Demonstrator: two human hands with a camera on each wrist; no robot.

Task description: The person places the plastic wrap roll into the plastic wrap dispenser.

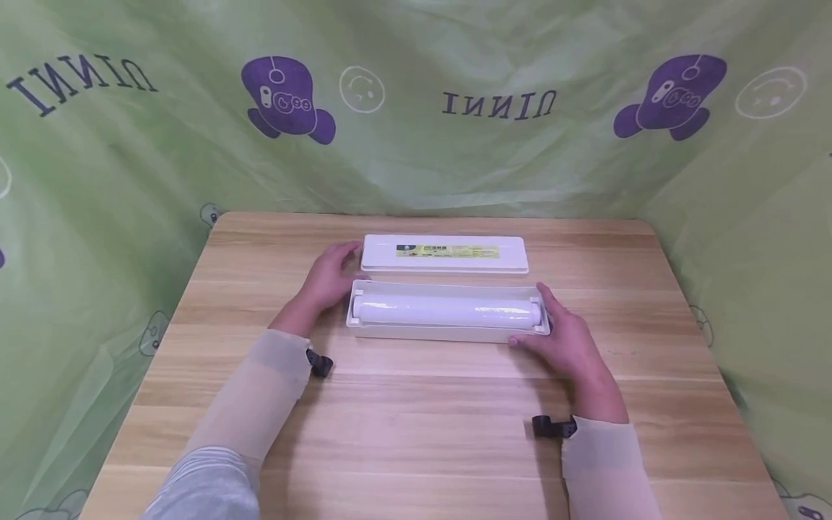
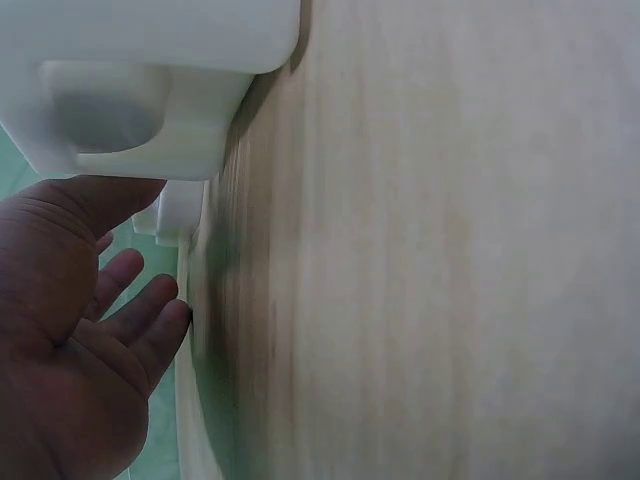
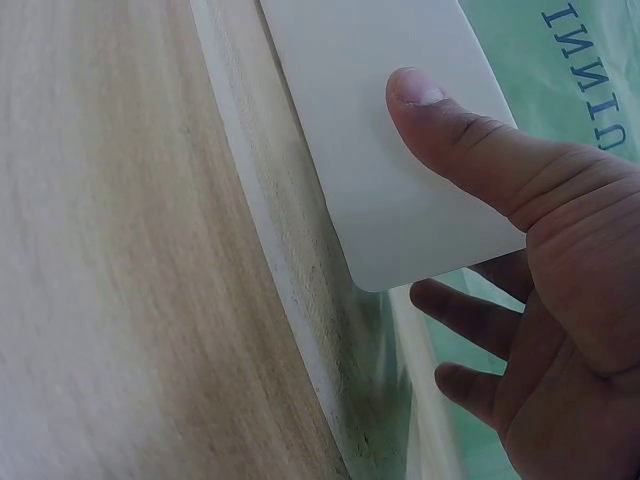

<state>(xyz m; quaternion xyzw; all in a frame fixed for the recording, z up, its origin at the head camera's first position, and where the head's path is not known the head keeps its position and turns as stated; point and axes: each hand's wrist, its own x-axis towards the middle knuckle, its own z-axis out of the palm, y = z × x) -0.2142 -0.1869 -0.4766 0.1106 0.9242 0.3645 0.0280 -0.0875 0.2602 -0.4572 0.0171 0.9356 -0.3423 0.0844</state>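
A long white box [image 1: 432, 333] lies in the middle of the wooden table, its top uncovered. Inside it is a roll of plastic wrap [image 1: 448, 311], shiny and whitish. At the box's right end, my right hand [image 1: 568, 339] grips the corner, thumb [image 3: 450, 135] flat on the near long side and fingers behind the end. My left hand [image 1: 330, 278] is by the other end, thumb at the box's far left corner and fingers [image 2: 150, 305] loosely extended beside the lid's left end. Behind the box lies the white lid [image 1: 377, 254] with a yellow-green label.
The wooden table [image 1: 416, 433] has rounded far corners. Green curtains [image 1: 416, 173] with purple figures and lettering hang behind it and on both sides. A small black camera mount [image 1: 318, 363] sticks out from the left sleeve, another [image 1: 551, 427] from the right.
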